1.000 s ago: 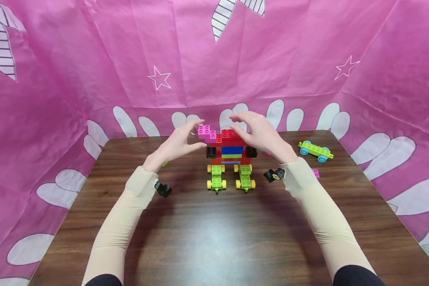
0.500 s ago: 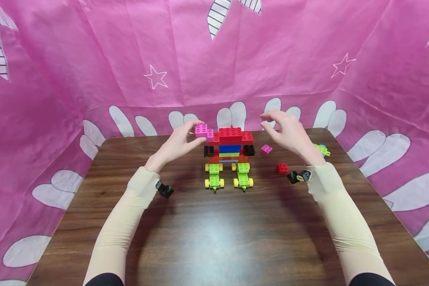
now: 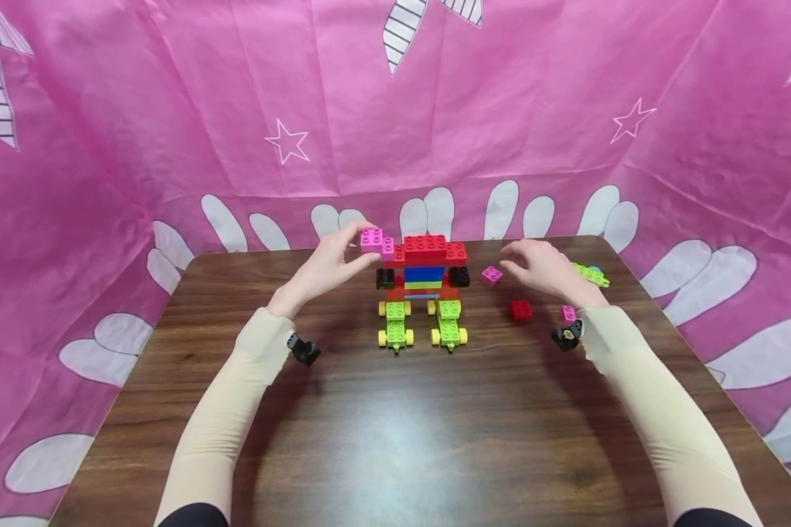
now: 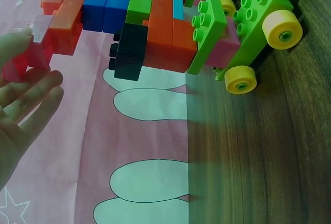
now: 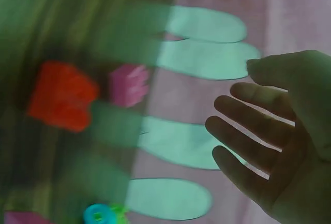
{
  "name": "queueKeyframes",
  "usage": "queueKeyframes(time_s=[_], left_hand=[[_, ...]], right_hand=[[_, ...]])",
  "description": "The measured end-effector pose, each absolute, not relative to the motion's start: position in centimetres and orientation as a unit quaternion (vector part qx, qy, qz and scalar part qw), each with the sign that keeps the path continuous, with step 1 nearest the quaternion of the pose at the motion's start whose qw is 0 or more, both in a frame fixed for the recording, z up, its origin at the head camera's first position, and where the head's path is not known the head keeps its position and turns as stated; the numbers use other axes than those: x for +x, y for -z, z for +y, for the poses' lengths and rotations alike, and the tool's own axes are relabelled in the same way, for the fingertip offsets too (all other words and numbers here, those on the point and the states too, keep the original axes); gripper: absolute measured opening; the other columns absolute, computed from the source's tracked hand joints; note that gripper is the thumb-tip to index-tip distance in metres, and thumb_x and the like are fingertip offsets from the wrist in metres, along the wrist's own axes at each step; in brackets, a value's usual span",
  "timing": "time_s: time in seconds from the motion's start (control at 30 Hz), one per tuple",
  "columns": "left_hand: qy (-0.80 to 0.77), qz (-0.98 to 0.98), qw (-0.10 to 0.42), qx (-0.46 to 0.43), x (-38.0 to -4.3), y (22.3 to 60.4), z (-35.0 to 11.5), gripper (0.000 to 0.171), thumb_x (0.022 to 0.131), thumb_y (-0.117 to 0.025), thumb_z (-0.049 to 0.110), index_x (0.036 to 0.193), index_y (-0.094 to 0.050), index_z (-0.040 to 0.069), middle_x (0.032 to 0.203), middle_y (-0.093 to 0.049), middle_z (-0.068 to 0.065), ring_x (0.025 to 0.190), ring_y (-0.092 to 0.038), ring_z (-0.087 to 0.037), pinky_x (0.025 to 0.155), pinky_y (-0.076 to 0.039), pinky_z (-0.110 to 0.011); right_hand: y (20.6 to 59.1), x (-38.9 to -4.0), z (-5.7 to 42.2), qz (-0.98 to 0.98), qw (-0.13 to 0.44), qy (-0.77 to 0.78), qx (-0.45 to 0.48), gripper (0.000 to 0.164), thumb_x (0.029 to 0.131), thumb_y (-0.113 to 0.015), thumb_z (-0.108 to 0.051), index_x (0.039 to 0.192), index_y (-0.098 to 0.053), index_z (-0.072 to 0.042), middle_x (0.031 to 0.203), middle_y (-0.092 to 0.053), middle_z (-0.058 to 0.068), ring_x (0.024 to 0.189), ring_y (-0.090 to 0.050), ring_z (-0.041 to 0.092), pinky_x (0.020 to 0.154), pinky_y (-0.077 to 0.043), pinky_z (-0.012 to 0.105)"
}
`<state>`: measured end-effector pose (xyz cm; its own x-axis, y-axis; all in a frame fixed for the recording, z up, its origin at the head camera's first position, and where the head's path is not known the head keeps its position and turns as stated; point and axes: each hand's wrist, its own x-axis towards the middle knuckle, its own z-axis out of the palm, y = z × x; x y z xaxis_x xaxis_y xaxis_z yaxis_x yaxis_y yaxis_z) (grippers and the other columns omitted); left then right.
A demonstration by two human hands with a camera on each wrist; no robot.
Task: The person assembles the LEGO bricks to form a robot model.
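Note:
A toy-brick figure [image 3: 424, 277] stands upright on lime wheeled bases [image 3: 395, 322] with yellow wheels. Red bricks [image 3: 425, 247] form its top, blue and lime layers lie below, and a black brick [image 3: 459, 276] sits at the side. At its upper left my left hand [image 3: 328, 263] pinches a pink brick [image 3: 371, 238] between thumb and fingers; in the left wrist view this pink brick joins the end of the red arm. To the right of the figure, my right hand [image 3: 539, 266] holds nothing, its fingers spread in the right wrist view, beside a loose pink brick [image 3: 491, 275].
A red brick [image 3: 520, 310] and another pink brick [image 3: 569, 314] lie on the wooden table [image 3: 395, 424] at right. Partly behind the right hand is a lime wheeled base [image 3: 591, 275] with blue wheels. Pink cloth [image 3: 501, 110] closes off the back and sides.
My right hand has moved from the top of the figure to the right and then down toward the loose bricks. The left hand keeps its pinch on the pink brick.

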<state>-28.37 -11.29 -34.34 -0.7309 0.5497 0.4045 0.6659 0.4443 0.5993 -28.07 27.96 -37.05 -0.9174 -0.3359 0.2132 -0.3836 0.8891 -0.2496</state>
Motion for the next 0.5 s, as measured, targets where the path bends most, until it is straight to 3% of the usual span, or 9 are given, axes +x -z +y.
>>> queueKeyframes(time_s=[0.3, 0.5], left_hand=[[0.382, -0.846, 0.085, -0.361, -28.4, 34.3, -11.4, 0.046, 0.086, -0.068, 0.023, 0.125, -0.048, 0.011, 0.111, -0.061, -0.004, 0.102, -0.058, -0.018, 0.089, -0.052, -0.037], [0.379, -0.846, 0.088, -0.364, -28.4, 34.3, -11.2, 0.045, 0.086, -0.067, 0.025, 0.125, -0.048, 0.011, 0.112, -0.062, -0.004, 0.101, -0.058, -0.017, 0.089, -0.052, -0.037]], right_hand=[[40.0, -29.8, 29.0, -0.955, -0.049, -0.132, 0.263, 0.035, 0.094, -0.052, -0.009, 0.127, -0.056, -0.001, 0.126, -0.06, 0.018, 0.121, -0.054, 0.035, 0.1, -0.042, 0.051], [40.9, -30.2, 29.5, -0.953, -0.056, -0.113, 0.276, 0.036, 0.092, -0.051, -0.004, 0.127, -0.057, -0.003, 0.126, -0.06, 0.018, 0.12, -0.054, 0.036, 0.099, -0.043, 0.051]])
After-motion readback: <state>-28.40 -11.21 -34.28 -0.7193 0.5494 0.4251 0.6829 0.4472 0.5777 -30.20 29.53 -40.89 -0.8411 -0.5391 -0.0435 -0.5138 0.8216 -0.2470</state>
